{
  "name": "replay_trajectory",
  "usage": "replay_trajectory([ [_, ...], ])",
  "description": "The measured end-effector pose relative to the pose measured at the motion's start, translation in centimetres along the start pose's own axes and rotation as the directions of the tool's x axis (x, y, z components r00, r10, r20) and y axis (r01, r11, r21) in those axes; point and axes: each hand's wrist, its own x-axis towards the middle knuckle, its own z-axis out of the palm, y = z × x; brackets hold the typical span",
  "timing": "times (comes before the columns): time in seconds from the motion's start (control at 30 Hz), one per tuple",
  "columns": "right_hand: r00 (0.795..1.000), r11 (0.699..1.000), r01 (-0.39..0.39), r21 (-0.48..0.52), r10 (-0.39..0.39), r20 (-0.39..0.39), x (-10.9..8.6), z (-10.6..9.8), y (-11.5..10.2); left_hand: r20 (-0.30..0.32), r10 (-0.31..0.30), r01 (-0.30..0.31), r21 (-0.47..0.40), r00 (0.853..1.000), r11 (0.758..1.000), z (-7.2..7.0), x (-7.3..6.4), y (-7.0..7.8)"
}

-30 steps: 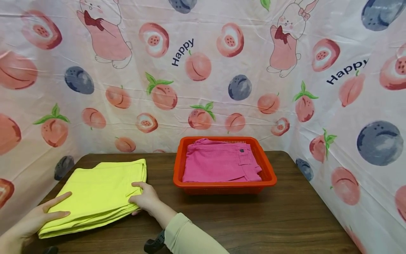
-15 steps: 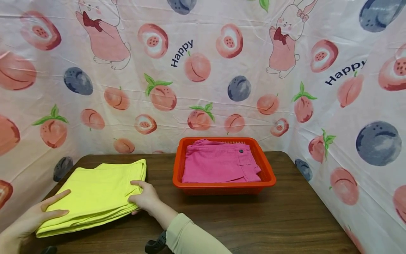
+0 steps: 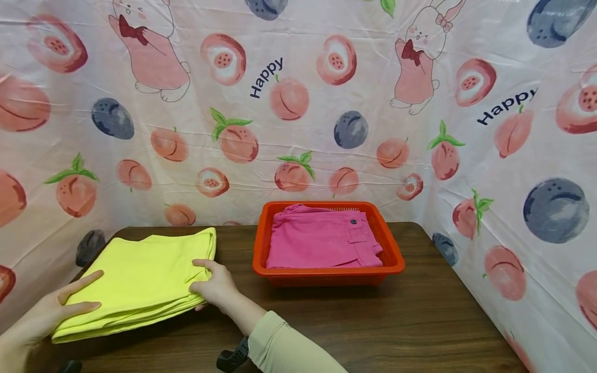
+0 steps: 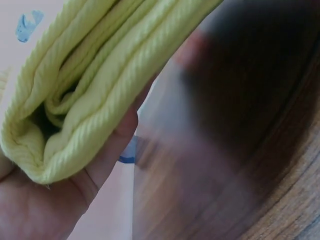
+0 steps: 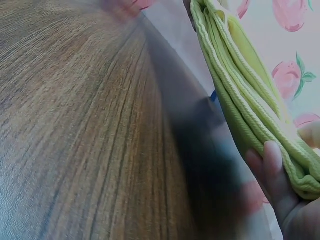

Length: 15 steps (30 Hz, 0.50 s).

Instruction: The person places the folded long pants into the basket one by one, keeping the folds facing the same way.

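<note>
In the head view a folded yellow garment [image 3: 140, 269] with several layers is held at the left between both hands. My left hand [image 3: 51, 313] grips its near left corner, thumb and a finger on top, the other fingers hidden beneath. My right hand [image 3: 216, 285] pinches its right edge near a stitched seam. Both wrist views show the ribbed fold edges of the garment [image 5: 250, 95], with fingers [image 4: 117, 142] supporting it from below and the table showing beyond.
An orange-red plastic basket [image 3: 326, 271] stands toward the back of the dark wooden table [image 3: 420, 321], right of the garment. Folded pink trousers [image 3: 317, 238] with a buttoned waistband lie in it. A fruit-printed sheet [image 3: 298, 140] hangs behind and on both sides.
Both hands have raised the yellow garment slightly, keeping the same grip. The basket and the pink trousers stay in place; the head view has shifted a little.
</note>
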Motion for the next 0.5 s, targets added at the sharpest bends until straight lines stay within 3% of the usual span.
replay_trajectory([
  [0.23,1.0,1.0,0.021,-0.002,-0.021,-0.006,0.0,-0.5,-0.8,-0.028,0.016,-0.016,-0.009,0.999,1.0,0.1,0.0,0.9],
  [0.5,0.999,0.999,0.036,-0.002,-0.036,0.001,0.1,-1.1,-1.8,-0.046,0.061,-0.06,0.022,0.997,0.998,-0.2,-0.2,3.0],
])
